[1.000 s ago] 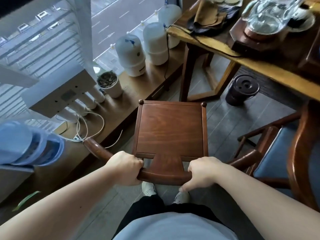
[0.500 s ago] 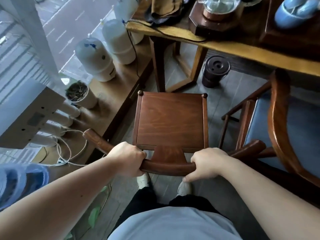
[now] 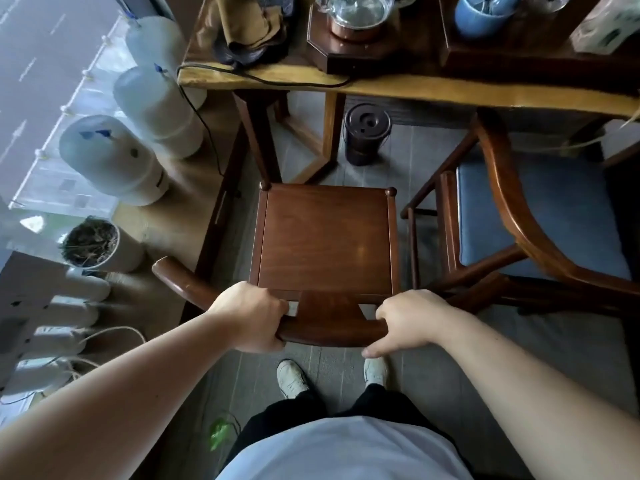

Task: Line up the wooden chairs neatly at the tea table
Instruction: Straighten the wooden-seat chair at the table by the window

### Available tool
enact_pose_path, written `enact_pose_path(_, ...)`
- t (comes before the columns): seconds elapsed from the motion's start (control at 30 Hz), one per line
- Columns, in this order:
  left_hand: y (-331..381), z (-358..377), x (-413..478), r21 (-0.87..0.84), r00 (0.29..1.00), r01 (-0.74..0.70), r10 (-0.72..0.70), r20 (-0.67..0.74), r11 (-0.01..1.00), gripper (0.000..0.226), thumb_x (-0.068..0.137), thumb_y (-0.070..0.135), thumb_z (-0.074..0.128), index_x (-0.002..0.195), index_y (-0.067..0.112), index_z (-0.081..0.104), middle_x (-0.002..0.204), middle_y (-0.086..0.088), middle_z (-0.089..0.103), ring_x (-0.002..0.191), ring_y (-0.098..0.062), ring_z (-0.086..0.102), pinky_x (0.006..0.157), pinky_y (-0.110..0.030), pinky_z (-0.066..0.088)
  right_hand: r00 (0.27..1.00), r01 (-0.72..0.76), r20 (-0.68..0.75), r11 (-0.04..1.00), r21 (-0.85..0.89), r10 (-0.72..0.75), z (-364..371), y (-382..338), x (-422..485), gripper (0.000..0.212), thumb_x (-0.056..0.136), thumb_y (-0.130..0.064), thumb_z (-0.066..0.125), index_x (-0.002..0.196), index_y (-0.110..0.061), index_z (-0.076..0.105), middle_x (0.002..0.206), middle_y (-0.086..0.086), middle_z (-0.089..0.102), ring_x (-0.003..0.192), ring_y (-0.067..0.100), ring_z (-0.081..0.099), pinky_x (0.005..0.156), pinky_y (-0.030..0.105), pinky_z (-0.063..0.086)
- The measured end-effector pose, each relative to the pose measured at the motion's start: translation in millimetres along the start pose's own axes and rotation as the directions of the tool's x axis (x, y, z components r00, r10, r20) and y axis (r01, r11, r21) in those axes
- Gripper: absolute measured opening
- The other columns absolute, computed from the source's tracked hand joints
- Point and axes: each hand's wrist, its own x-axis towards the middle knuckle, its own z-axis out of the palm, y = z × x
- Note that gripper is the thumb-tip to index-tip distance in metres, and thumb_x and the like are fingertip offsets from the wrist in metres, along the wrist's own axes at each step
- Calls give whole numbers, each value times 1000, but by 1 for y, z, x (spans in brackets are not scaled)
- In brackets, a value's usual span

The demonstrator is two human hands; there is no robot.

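Dark reddish wood chair (image 3: 325, 240), bare square seat, standing on the grey plank floor (image 3: 540, 344) directly ahead, front edge pointed at the worktop (image 3: 398, 88) and close to its dark leg (image 3: 258, 133). Curved back rail nearest the body, gripped at both sides of the central splat: left hand (image 3: 251, 315) in a clenched grip over the rail left of the splat, right hand (image 3: 408, 318) wrapped over the rail on the right, thumb underneath. Rail's left end jutting free past the left hand. Second wooden chair (image 3: 512, 216) with blue seat cushion (image 3: 540, 216) just beside on the right, angled, part tucked under the worktop edge. Dark lidded bucket (image 3: 365, 133) on the floor beneath the worktop, between the two chairs. On the worktop: glass kettle (image 3: 356, 10) on a dark base, blue cup (image 3: 479, 13), folded tan cloth (image 3: 249, 22), black cable (image 3: 263, 79) trailing along the edge. Left of the chair, low wooden ledge (image 3: 173, 216) by the window carrying white tanks (image 3: 110, 161) and a white plant pot (image 3: 98, 245). White shoes (image 3: 292, 377) visible below the rail.
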Motion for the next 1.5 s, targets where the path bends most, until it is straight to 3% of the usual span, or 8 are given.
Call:
enact_pose_path(0.13, -3, 2, 3, -8, 994, -34, 33, -104, 999, 38, 70, 58, 48, 89, 25, 54, 71, 4, 63, 62, -24, 61, 52, -28, 43, 999, -23, -39, 999, 34, 24, -3, -1, -6, 62, 62, -90, 50, 78, -30, 48, 69, -15, 49, 75, 16, 51, 66, 34, 40)
enact_pose_path(0.27, -6, 16, -8, -8, 945, -84, 77, -318, 996, 39, 63, 56, 66, 77, 22, 54, 68, 7, 62, 62, -23, 62, 49, -28, 43, 979, -61, -197, 998, 2, 60, 11, -2, -15, 46, 67, -76, 56, 74, -31, 48, 70, -12, 56, 75, 14, 59, 66, 32, 45)
enact_pose_path(0.37, -10, 16, -7, -11, 982, -37, 34, -188, 999, 17, 72, 35, 55, 82, 23, 49, 73, 5, 62, 65, -24, 61, 53, -29, 44, 948, -126, -300, 990, -59, 103, 19, -3, -17, 25, 70, -51, 59, 84, -30, 56, 76, -9, 64, 77, 18, 64, 69, 32, 49)
enact_pose_path(0.53, -17, 2, 0, 51, 996, -62, 65, -63, 997, 11, 78, 27, 46, 89, 25, 48, 74, 5, 61, 61, -23, 58, 53, -28, 41, 936, -185, -317, 980, -78, 152, 19, -6, -10, 27, 71, -52, 57, 85, -30, 57, 76, -8, 64, 73, 18, 63, 65, 32, 44)
enact_pose_path(0.73, -47, -23, 30, 115, 997, -55, 60, -42, 992, 21, 79, 32, 50, 100, 31, 55, 76, 9, 62, 64, -16, 59, 61, -31, 51, 904, -229, -372, 974, 1, 212, 3, -10, -2, 29, 75, -54, 57, 89, -30, 59, 84, -5, 67, 81, 22, 65, 65, 32, 37)
enact_pose_path(0.87, -54, -43, 58, 113, 999, -27, 31, -35, 993, 27, 78, 36, 52, 103, 33, 59, 77, 10, 63, 67, -15, 61, 66, -32, 53, 899, -215, -387, 976, 14, 204, -11, 9, 3, 31, 76, -56, 56, 90, -28, 60, 84, -4, 67, 80, 23, 65, 67, 33, 43)
enact_pose_path(1.23, -8, -75, 116, 74, 996, 55, -50, -77, 996, 18, 76, 31, 52, 92, 34, 58, 70, 10, 60, 64, -15, 59, 52, -27, 36, 931, -201, -319, 978, -45, 177, -41, 107, -1, 26, 72, -52, 59, 82, -28, 57, 68, -10, 49, 72, 19, 59, 63, 31, 44)
enact_pose_path(1.5, -8, -81, 123, 80, 997, 31, -25, -70, 996, 16, 76, 31, 51, 90, 33, 57, 68, 12, 56, 62, -11, 56, 51, -27, 38, 939, -201, -281, 979, 13, 197, -45, 114, 0, 23, 69, -46, 61, 83, -28, 61, 72, -8, 55, 74, 21, 56, 71, 34, 48)
